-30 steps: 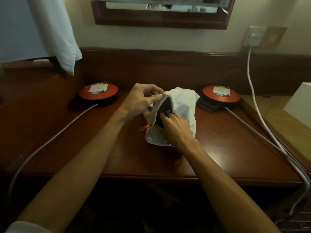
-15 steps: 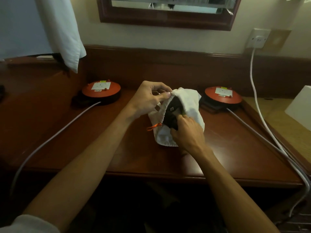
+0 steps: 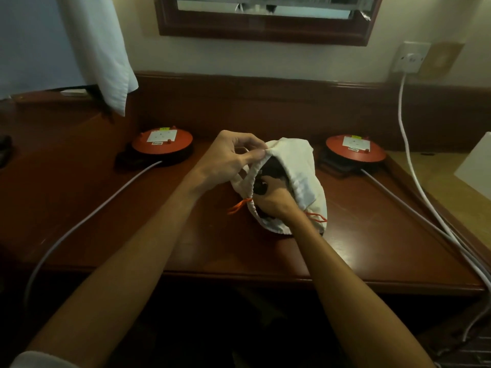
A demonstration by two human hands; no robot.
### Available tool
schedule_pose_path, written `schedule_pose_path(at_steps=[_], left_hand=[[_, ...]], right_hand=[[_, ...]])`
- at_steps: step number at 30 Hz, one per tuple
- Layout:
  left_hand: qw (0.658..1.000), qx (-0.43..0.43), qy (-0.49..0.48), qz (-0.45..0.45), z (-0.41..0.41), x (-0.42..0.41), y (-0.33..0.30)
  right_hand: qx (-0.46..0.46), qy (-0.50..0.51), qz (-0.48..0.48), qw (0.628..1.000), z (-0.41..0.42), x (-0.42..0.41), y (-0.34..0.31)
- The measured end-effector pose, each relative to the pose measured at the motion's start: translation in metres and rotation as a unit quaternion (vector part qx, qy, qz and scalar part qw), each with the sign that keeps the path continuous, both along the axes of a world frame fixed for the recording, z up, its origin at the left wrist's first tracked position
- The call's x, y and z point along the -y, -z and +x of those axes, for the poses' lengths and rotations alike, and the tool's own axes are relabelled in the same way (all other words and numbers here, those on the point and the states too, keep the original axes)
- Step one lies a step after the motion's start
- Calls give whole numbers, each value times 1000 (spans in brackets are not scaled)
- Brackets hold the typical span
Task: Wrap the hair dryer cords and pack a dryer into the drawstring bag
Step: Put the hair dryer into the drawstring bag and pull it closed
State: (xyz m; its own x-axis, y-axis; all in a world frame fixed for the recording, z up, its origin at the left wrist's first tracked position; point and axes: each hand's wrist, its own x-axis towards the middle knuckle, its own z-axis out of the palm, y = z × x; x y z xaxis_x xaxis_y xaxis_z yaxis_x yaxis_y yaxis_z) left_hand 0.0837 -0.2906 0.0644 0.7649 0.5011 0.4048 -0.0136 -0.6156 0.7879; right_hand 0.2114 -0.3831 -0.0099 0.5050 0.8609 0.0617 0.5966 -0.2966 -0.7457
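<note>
From the head camera, the only view, the white bag [image 3: 295,179] lies on its side in the middle of the desk [image 3: 111,224], between two round orange-topped bases [image 3: 162,140] that each send a grey cable toward the near edge. The bag's mouth faces the person and a little to their left; its closed end points away, toward the back wall, so its long axis runs roughly near to far, leaning right at the far end. The left hand [image 3: 231,160] pinches the upper rim of the mouth between thumb and fingers and lifts it, holding the opening wide. The right hand [image 3: 276,201] reaches into that opening from the near side, its fingers curled on the dark dryer [image 3: 273,171], which sits mostly inside the cloth with only a dark patch showing. Which way the dryer's nozzle or handle points cannot be told; the cloth and the hand cover too much of it, and no cord can be made out. The right hand is the nearer one to the dryer, in fact touching it, while the left only touches the bag. Orange drawstring [image 3: 240,205] ends hang loose at both sides of the mouth, one just left of the right wrist, one at the bag's near right edge. By my judgement the dryer is nearly seated, and the coming move is a push along the bag's length, away from the person, before the strings are drawn.
</note>
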Motion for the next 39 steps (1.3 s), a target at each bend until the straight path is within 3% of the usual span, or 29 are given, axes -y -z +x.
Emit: schedule_pose_path(at_steps=[3, 5, 8, 11, 14, 17, 21, 27, 31, 34, 39], left_hand=[[1000, -1, -7, -5, -10, -13, 5], [1000, -12, -9, -12, -15, -16, 7], [999, -37, -22, 2, -18, -12, 7], [996, -74, -26, 32, -12, 8, 14], [982, -165, -37, 89, 7, 36, 45], [928, -238, -133, 253, 27, 53, 85], [934, -198, -154, 252, 35, 49, 101], [903, -222, -190, 316, 22, 24, 101], [906, -257, -247, 229, -11, 15, 101], [885, -313, -302, 167, -49, 8, 108], [910, -263, -286, 144, -84, -3, 126]], right_hand=[[-87, -112, -6, 990, 18, 23, 1], [-39, -113, -18, 993, 26, 38, 6], [120, -8, -15, 993, 31, 60, 13], [253, 91, 16, 963, 34, 88, 11], [273, 202, 82, 937, 48, 105, 12], [244, 281, 102, 923, 67, 108, 22], [165, 221, 19, 961, 90, 106, 45], [63, 131, 81, 986, 97, 121, 54], [-9, 90, 129, 987, 100, 139, 45], [-42, 98, 151, 983, 104, 147, 47], [-38, 117, 133, 983, 99, 142, 51]])
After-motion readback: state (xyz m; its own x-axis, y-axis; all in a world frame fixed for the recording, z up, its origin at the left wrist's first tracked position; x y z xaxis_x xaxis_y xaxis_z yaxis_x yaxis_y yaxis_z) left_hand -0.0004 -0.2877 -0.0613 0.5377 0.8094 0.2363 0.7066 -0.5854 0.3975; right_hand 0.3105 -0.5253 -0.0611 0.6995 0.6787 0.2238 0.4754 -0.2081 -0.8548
